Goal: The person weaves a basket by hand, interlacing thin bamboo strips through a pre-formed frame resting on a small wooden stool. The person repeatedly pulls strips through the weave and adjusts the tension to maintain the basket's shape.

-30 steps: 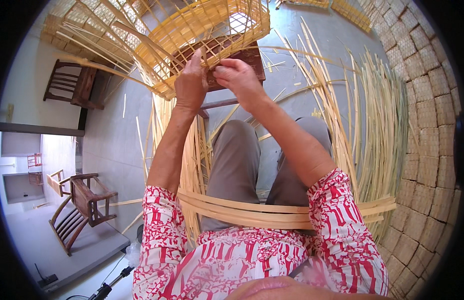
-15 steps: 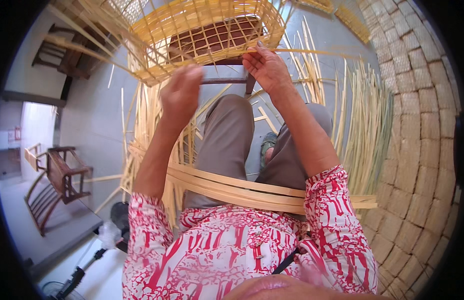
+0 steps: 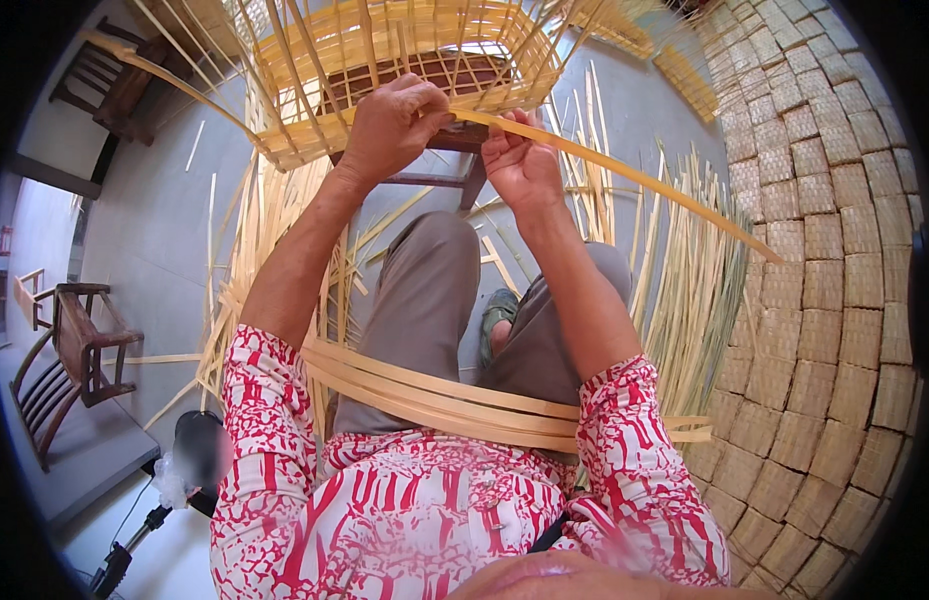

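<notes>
The left hand (image 3: 390, 128) has moved to the basket (image 3: 439, 26) — its fingers and the right hand's (image 3: 527, 172) pinch the yellow strip (image 3: 634, 176), best kept flat and taut.

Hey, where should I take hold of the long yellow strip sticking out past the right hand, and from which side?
Probably pinch the strip across its flat faces, partway along the free stretch beyond the right hand, coming from the right. It looks narrow and flat, and that stretch slants out rightward from the basket with neither hand on it.
</notes>
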Available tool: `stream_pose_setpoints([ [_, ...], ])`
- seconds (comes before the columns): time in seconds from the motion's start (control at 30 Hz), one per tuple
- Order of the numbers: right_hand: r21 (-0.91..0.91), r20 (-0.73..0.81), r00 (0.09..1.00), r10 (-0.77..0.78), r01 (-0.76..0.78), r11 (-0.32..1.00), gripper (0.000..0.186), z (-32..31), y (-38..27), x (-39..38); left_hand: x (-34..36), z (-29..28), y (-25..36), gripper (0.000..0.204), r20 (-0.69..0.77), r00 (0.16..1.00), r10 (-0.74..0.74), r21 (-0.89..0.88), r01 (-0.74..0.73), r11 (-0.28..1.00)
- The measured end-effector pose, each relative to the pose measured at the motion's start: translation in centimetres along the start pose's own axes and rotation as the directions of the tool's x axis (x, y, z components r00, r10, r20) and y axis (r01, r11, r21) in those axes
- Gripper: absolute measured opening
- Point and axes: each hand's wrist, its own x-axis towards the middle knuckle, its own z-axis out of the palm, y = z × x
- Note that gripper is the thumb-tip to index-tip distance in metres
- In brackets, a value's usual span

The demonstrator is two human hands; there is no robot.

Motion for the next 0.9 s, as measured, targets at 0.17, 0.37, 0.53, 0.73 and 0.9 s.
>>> stream_pose_setpoints([
  [0.17, -0.600, 0.265, 0.964, -0.040, 0.197, 0.776, 0.031, 5.5, -0.3, 0.8, 1.2, -1.2, -0.9, 0.013, 0.068, 0.994, -0.083, -0.189, 0.095, 0.977],
  [0.37, -0.817, 0.392, 0.918, -0.068, 0.381, 0.432, 0.028, 7.2, -0.4, 0.4, 2.1, -1.7, -0.6, 0.013, 0.164, 0.979, -0.121, -0.261, 0.161, 0.952],
  [0.53, -0.765, 0.309, 0.869, -0.385, 0.468, 0.442, 0.017, 6.5, 1.6, -0.1, 2.2, -0.5, -1.9, 0.016, 0.132, 0.981, -0.140, -0.380, 0.181, 0.907],
  [0.73, -0.269, -0.065, 0.956, -0.286, 0.259, 0.927, 0.019, 5.2, 3.7, -2.0, 2.2, 1.3, -1.8, 0.011, -0.007, 0.939, -0.344, -0.298, 0.327, 0.897],
  [0.9, -0.365, -0.017, 0.932, -0.363, 0.332, 0.870, 0.015, 6.1, 5.2, -2.2, 1.6, 3.3, 1.1, 0.004, -0.141, 0.982, -0.123, 0.358, 0.166, 0.919],
])
